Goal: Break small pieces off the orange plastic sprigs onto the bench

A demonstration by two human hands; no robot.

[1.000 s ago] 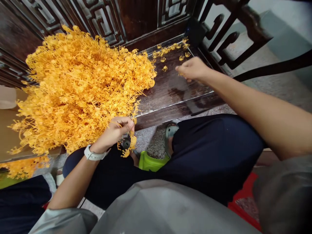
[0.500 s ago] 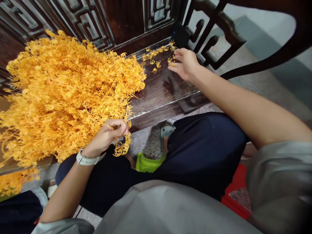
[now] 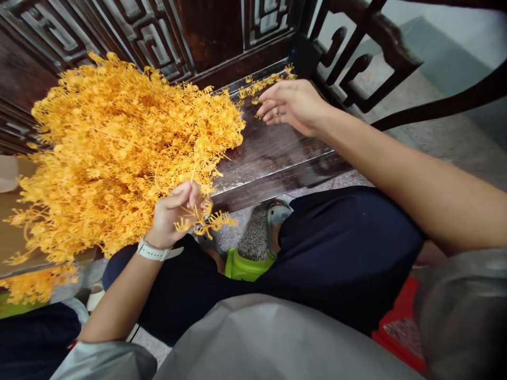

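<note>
My left hand (image 3: 172, 208) is closed on a yellow plastic flower stem (image 3: 216, 221), whose spidery branching tips hang out past the fingers over my lap. It is at the lower right edge of a big heap of the same yellow plastic stems (image 3: 138, 137). My right hand (image 3: 295, 103) reaches over the dark wooden bench (image 3: 277, 148) with its fingers stretched out and slightly bent. Small loose yellow flower pieces (image 3: 265, 83) lie in a band just beyond those fingers, and the hand covers some of them.
A carved wooden backrest (image 3: 216, 37) bounds the far side, and an openwork armrest (image 3: 380, 63) stands at the right. Below, a light green plastic object (image 3: 247, 266) is between my feet. Something red (image 3: 400, 322) is under my right leg. Another person's dark-clothed leg (image 3: 37, 335) shows lower left.
My right hand has moved left across the loose pieces, covering several of them. My left hand has turned and lifted slightly, so the stem's tips now spread rightward. The view has shifted a little.
</note>
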